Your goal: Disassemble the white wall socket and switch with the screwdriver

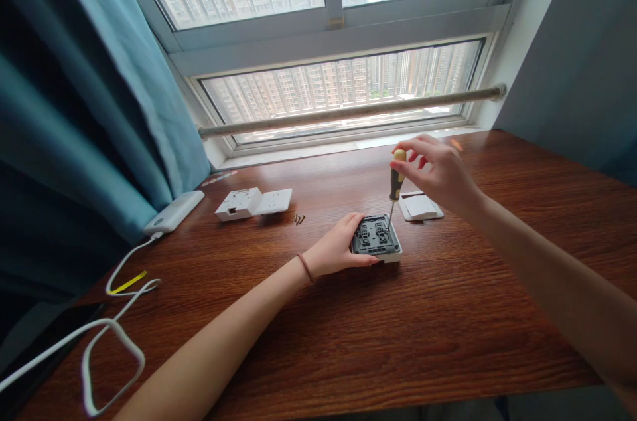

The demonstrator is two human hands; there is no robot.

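Observation:
A wall switch point(378, 236) with its dark inner mechanism showing in a white box lies on the table. My left hand point(343, 245) grips it from the left, thumb along the near edge and fingers at the far corner. My right hand point(432, 165) pinches the yellow end of a screwdriver point(397, 185) above it. The screwdriver stands nearly upright, its tip down on the right part of the mechanism; the contact point is too small to make out. To the right lies a white switch cover point(419, 207), partly behind the screwdriver and right hand.
Several screws point(299, 219) lie left of the switch. Beyond them are a white box point(239, 203) and a socket plate point(273, 201). A white power strip point(174, 212) and its looping cable point(134, 368) run along the left side, by the blue curtain point(164, 162).

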